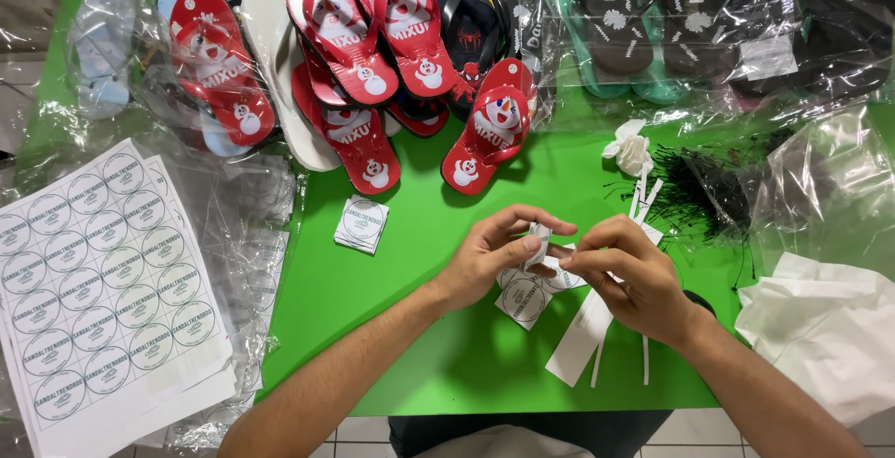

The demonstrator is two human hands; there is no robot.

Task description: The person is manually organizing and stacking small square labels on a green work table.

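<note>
Both hands meet low over the green worktop (419, 365). The left hand (489, 253) and right hand (625, 276) each have their grip pinching one small white sticker (538, 239), perhaps half peeled. More cut stickers (524, 298) lie just beneath. Sticker sheets (103, 290) sit at the left edge. Farther back lie red flip-flops (359, 57) and bagged dark ones (653, 20).

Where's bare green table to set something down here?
Free: the green table between the small label stack and the left hand, down to the near edge. Crowded: red sandals along the far edge, sticker sheets at left, paper strips under the right hand.
</note>
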